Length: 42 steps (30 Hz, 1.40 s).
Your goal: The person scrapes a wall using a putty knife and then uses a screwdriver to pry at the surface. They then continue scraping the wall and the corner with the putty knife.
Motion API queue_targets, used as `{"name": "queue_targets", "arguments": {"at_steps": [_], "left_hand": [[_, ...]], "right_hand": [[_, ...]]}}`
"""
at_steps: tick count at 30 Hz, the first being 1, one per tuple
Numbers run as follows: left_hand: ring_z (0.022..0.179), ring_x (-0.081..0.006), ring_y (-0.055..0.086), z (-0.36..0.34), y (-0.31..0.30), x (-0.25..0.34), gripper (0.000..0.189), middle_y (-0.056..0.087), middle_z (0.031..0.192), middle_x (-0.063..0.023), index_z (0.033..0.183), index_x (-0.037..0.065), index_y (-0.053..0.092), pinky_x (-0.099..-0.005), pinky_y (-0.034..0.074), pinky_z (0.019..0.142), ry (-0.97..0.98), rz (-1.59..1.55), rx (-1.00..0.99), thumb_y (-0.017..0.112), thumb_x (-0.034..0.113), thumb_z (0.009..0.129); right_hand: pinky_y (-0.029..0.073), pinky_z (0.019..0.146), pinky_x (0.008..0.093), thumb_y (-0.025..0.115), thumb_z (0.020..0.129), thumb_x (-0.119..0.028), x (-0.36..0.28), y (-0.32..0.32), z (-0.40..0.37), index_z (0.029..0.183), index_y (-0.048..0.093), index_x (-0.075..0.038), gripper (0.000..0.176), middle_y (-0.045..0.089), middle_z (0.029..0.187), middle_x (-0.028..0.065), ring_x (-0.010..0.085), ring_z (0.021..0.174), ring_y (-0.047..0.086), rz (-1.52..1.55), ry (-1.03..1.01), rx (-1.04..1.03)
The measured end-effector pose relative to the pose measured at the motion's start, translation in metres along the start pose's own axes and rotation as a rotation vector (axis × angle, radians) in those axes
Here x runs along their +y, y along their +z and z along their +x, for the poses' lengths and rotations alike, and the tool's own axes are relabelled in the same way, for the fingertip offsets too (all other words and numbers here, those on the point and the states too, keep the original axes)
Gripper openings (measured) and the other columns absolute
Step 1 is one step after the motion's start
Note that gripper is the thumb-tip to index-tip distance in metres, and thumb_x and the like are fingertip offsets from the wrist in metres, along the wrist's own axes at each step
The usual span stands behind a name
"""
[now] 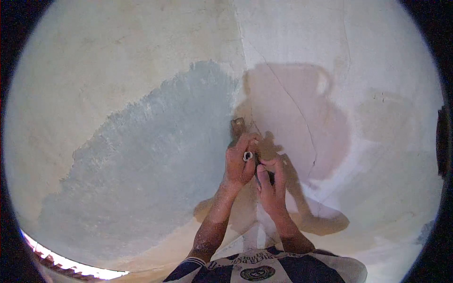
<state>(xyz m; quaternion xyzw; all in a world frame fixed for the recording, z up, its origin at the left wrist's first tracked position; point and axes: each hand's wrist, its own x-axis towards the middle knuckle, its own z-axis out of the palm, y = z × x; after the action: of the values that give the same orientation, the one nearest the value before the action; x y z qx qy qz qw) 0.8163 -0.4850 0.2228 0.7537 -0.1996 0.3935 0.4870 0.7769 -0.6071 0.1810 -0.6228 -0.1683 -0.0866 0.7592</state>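
Note:
Both my arms reach up to a plastered surface, where two faces meet along a seam. My left hand (239,162) is closed around a thing with a white ring-shaped end (247,156) and a dark centre. Just above its fingers, a small brownish fitting (237,125) sits at the seam. Close beside it on the right, my right hand (272,186) is closed, its thumb pressed along a small dark object (265,173). I cannot tell what kind of object that is, since the fingers hide most of it.
A large grey patch (155,165) covers the left face. Over the paler right face (325,141) runs a thin crack (298,107), with my shadow across it. Bright light shows through a gap (71,264) at lower left. Something dark (442,141) stands at the right edge.

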Motion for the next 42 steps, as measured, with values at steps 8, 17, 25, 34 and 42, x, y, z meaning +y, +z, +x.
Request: {"name": "queue_targets", "arguments": {"at_steps": [8,17,25,34,42], "left_hand": [[0.072,-0.0377,0.067,0.006,0.004,0.002,0.023,0.066,0.082,-0.0161,0.109,0.009,0.060,-0.0404,0.051,0.065,0.033,0.029,0.040,0.048,0.003,0.090],[0.067,-0.0236,0.072,-0.003,0.002,0.011,0.017,0.069,0.080,-0.0112,0.107,0.006,0.064,-0.0351,0.054,0.063,-0.032,0.057,0.036,0.047,0.010,0.102],[0.070,-0.0281,0.070,0.001,0.002,0.008,0.036,0.065,0.078,-0.0103,0.115,0.011,0.060,-0.0394,0.053,0.064,-0.027,0.055,0.035,0.047,-0.001,0.083],[0.072,-0.0271,0.070,-0.017,0.000,0.014,0.029,0.067,0.079,-0.0116,0.112,0.008,0.062,-0.0368,0.053,0.065,-0.049,0.055,0.050,0.048,0.001,0.087],[0.072,-0.0323,0.068,-0.003,-0.003,0.004,0.034,0.066,0.079,-0.0135,0.112,0.008,0.060,-0.0396,0.051,0.065,0.029,0.042,0.050,0.048,-0.004,0.081]], "right_hand": [[0.036,0.055,0.0221,0.053,0.104,-0.031,0.010,0.007,0.003,0.116,0.052,-0.007,0.026,0.052,0.081,-0.0015,0.0048,0.065,0.044,-0.069,-0.095,0.074],[0.033,0.049,0.0207,0.055,0.102,-0.037,-0.025,0.007,-0.008,0.114,0.052,-0.015,0.025,0.048,0.075,-0.0049,0.0043,0.060,0.041,0.188,0.212,0.026],[0.034,0.049,0.0207,0.056,0.102,-0.039,-0.024,0.009,-0.006,0.108,0.051,-0.018,0.023,0.046,0.073,-0.0061,0.0043,0.058,0.039,0.225,0.299,0.048],[0.033,0.050,0.0213,0.059,0.100,-0.039,-0.020,0.014,-0.011,0.105,0.050,-0.018,0.024,0.046,0.080,-0.0046,0.0057,0.059,0.039,0.336,0.350,0.081],[0.029,0.045,0.0218,0.059,0.099,-0.043,-0.024,0.013,-0.014,0.104,0.050,-0.022,0.024,0.045,0.077,-0.0049,0.0054,0.058,0.039,0.406,0.383,0.019]]}}
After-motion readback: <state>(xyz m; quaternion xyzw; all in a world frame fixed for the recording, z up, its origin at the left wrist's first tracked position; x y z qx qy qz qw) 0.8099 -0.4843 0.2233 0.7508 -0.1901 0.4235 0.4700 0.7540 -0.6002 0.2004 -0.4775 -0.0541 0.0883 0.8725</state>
